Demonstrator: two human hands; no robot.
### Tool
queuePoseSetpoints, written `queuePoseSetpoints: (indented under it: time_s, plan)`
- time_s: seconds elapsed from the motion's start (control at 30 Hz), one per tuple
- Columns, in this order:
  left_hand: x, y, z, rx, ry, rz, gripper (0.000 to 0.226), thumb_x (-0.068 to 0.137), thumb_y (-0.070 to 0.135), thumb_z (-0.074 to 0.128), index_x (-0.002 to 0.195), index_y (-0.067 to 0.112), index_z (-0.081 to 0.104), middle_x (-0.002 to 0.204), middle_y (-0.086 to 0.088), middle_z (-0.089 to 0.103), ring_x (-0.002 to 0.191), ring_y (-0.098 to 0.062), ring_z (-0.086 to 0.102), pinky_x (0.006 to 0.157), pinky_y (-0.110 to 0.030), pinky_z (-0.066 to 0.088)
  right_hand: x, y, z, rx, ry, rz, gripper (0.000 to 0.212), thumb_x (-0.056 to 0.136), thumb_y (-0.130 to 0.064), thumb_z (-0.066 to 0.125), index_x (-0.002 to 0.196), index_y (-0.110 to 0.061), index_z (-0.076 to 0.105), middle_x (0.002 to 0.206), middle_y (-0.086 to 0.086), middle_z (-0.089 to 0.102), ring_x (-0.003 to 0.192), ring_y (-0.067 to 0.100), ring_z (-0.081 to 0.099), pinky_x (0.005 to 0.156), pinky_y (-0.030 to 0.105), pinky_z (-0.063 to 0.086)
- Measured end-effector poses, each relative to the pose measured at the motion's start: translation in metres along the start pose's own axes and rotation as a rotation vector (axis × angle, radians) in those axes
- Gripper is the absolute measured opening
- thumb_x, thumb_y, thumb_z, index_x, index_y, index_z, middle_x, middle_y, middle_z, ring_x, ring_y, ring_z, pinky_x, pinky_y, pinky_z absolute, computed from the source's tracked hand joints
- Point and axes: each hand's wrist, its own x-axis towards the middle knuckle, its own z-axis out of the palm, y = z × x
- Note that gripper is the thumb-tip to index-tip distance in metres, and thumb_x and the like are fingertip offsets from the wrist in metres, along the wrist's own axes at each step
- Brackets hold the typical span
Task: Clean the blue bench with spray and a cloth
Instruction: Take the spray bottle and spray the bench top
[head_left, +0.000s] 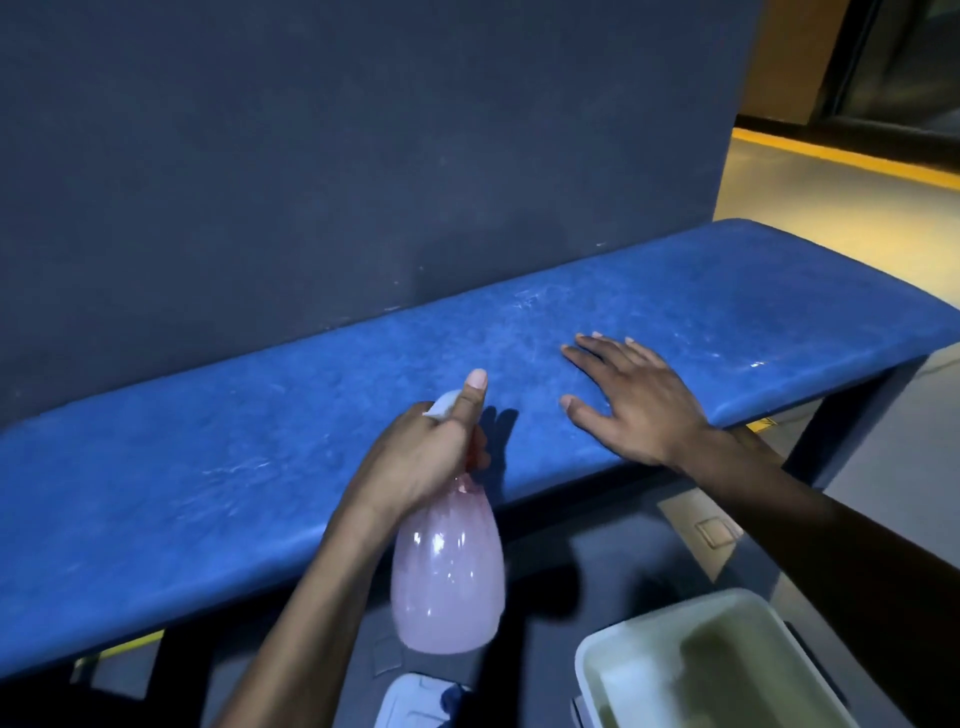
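A long blue bench (311, 452) runs from lower left to upper right against a dark wall. Its top shows pale streaks and smears. My left hand (426, 452) grips the neck and white trigger head of a pink translucent spray bottle (447, 577), held over the bench's front edge with the thumb raised. My right hand (628, 400) lies flat on the bench top, palm down, fingers spread, holding nothing. No cloth is visible in either hand.
A dark blue-grey wall (363, 156) stands right behind the bench. A pale rectangular tub (670, 629) sits on the floor at the lower right. A small white and blue object (415, 701) lies at the bottom edge. Lit floor with a yellow stripe (831, 150) lies past the bench's right end.
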Motion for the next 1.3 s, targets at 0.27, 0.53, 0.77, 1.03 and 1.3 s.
queuePoseSetpoints:
  time_s: [0.27, 0.53, 0.77, 1.03, 1.3]
  plan:
    - [-0.071, -0.073, -0.073, -0.096, 0.255, -0.109, 0.076, 0.097, 0.080, 0.026, 0.077, 0.021, 0.070, 0.078, 0.016, 0.077, 0.078, -0.013, 0.068, 0.095, -0.040, 0.056, -0.001, -0.002, -0.012, -0.056, -0.104, 0.014, 0.087, 0.087, -0.075, 0.020, 0.155, -0.024, 0.039, 0.163, 0.001, 0.037, 0.153, 0.017, 0.027, 0.126, 0.042, 0.017]
    - [-0.090, -0.128, -0.133, -0.025, 0.378, -0.239, 0.081, 0.098, 0.078, 0.024, 0.080, 0.018, 0.074, 0.084, 0.009, 0.078, 0.094, -0.021, 0.069, 0.099, -0.041, 0.052, 0.026, -0.167, -0.002, 0.060, -0.169, -0.264, 0.086, 0.087, -0.077, 0.026, 0.155, -0.026, 0.039, 0.164, 0.001, 0.034, 0.153, 0.018, 0.026, 0.125, 0.042, 0.016]
    - [-0.070, -0.148, -0.134, -0.009, 0.347, -0.292, 0.081, 0.094, 0.083, 0.025, 0.075, 0.021, 0.075, 0.075, 0.009, 0.075, 0.092, -0.020, 0.070, 0.096, -0.040, 0.052, 0.031, -0.253, 0.051, 0.024, -0.239, -0.309, 0.087, 0.086, -0.078, 0.012, 0.161, -0.035, 0.018, 0.171, -0.006, 0.013, 0.157, 0.012, 0.005, 0.128, 0.042, 0.003]
    - [-0.081, -0.165, -0.126, 0.014, 0.341, -0.252, 0.076, 0.096, 0.081, 0.023, 0.078, 0.023, 0.069, 0.078, 0.008, 0.078, 0.092, -0.018, 0.069, 0.086, -0.038, 0.048, 0.029, -0.253, 0.053, 0.043, -0.207, -0.295, 0.083, 0.089, -0.078, 0.018, 0.160, -0.036, 0.022, 0.170, -0.009, 0.016, 0.157, 0.009, 0.006, 0.128, 0.040, 0.005]
    - [-0.083, -0.159, -0.132, 0.046, 0.292, -0.248, 0.075, 0.101, 0.075, 0.023, 0.079, 0.020, 0.069, 0.078, 0.006, 0.078, 0.094, -0.019, 0.069, 0.095, -0.039, 0.050, 0.030, -0.253, 0.053, 0.041, -0.202, -0.290, 0.083, 0.089, -0.077, 0.018, 0.160, -0.036, 0.021, 0.170, -0.008, 0.015, 0.157, 0.009, 0.006, 0.128, 0.040, 0.004]
